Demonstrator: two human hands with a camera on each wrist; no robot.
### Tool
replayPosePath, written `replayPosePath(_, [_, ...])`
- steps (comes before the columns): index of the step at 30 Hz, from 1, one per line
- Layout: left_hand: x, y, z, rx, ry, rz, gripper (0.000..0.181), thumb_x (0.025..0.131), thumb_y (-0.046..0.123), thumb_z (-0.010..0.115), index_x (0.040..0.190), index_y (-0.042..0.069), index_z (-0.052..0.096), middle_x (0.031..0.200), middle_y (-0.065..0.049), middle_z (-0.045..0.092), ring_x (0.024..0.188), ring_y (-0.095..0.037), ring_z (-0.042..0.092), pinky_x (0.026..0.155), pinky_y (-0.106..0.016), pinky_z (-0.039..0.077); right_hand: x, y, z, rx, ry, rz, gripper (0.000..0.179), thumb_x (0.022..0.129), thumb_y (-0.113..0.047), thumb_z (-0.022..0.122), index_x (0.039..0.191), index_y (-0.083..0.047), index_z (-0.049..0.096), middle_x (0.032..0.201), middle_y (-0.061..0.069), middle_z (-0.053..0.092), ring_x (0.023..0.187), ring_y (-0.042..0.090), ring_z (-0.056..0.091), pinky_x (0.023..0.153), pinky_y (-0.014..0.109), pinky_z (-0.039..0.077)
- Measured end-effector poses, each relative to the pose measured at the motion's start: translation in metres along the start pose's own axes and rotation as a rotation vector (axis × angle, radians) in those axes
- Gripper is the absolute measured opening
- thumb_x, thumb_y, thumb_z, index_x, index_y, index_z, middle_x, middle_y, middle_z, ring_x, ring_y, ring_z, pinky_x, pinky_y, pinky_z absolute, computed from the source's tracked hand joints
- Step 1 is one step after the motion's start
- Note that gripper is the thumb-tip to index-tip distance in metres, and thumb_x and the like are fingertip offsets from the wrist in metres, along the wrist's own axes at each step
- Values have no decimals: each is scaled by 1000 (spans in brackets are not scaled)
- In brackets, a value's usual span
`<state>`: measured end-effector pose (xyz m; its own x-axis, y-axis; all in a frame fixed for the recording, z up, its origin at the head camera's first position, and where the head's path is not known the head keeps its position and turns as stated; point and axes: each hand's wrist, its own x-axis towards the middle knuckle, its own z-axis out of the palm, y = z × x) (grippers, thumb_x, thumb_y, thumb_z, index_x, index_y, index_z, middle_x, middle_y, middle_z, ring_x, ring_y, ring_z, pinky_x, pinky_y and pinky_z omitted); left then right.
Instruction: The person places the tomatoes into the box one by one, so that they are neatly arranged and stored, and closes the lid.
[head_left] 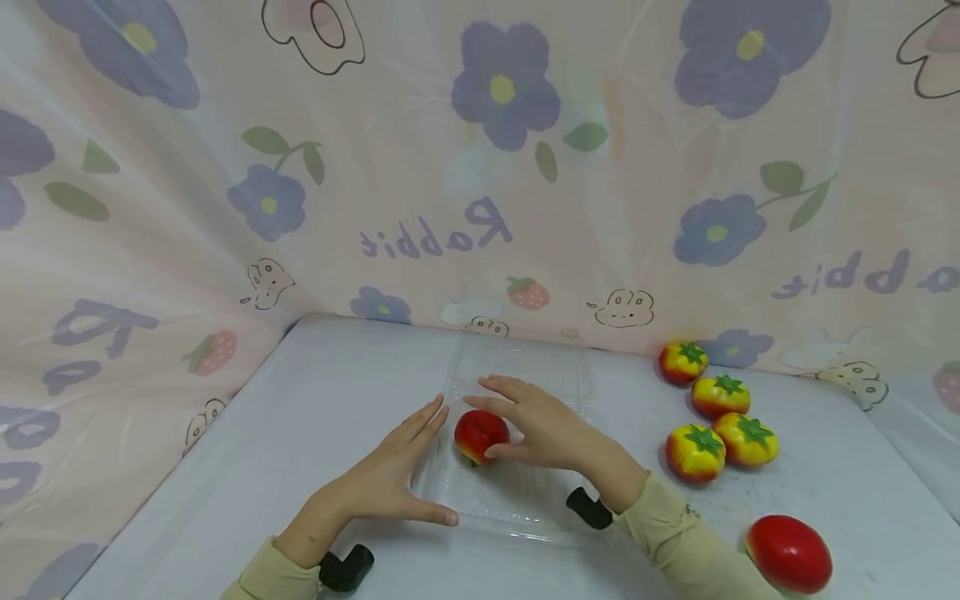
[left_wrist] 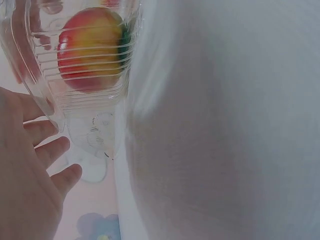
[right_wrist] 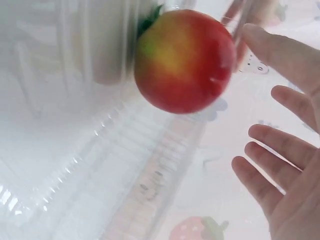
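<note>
A red and yellow toy tomato (head_left: 481, 436) lies stem-down inside a clear plastic box (head_left: 517, 504) with ribbed walls. My right hand (head_left: 547, 427) hovers over the box with its fingers spread and the thumb close to the tomato. In the right wrist view, the thumb (right_wrist: 260, 42) and fingers stand apart from the tomato (right_wrist: 186, 62). Beside the box's left wall is my left hand (head_left: 382, 487), thumb stretched out and fingers straight. The left wrist view has those fingers (left_wrist: 50, 150) right at the box's edge, with the tomato (left_wrist: 92, 49) showing through the ribbed wall.
Several more toy tomatoes (head_left: 695, 454) sit in a group on the right of the white table (head_left: 360, 358). A redder one (head_left: 790, 553) lies nearer, at the front right. The box's clear lid (head_left: 521, 371) extends backward toward a flower-printed curtain (head_left: 420, 167).
</note>
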<state>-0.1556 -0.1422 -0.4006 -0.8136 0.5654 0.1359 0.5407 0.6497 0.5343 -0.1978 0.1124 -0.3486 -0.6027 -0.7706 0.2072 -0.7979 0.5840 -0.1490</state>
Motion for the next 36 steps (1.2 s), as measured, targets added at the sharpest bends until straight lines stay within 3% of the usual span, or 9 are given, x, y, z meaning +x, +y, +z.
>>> replayPosePath(6, [0,0,0,2,-1,-3,119,65,71,70,155,14,16,163,-2,6,148,-29,12,112,-61,25,-4,2,-7,-10,62,-2,67,81,-35,76,140,-20,50,148,10,44,134,29,43,105,50,42])
replayPosePath(15, [0,-1,1,-3,11,6,120,65,71,71,154,10,18,163,-6,8,148,-31,14,111,-62,26,-10,3,-17,5,118,10,66,81,-34,76,140,-20,50,147,9,46,134,29,44,105,50,42])
replayPosePath(36, [0,1,0,-8,-1,-23,121,64,71,72,154,11,17,163,-4,6,148,-31,13,111,-61,27,-35,11,-29,35,153,127,65,82,-36,75,140,-21,51,146,10,46,132,30,46,101,49,46])
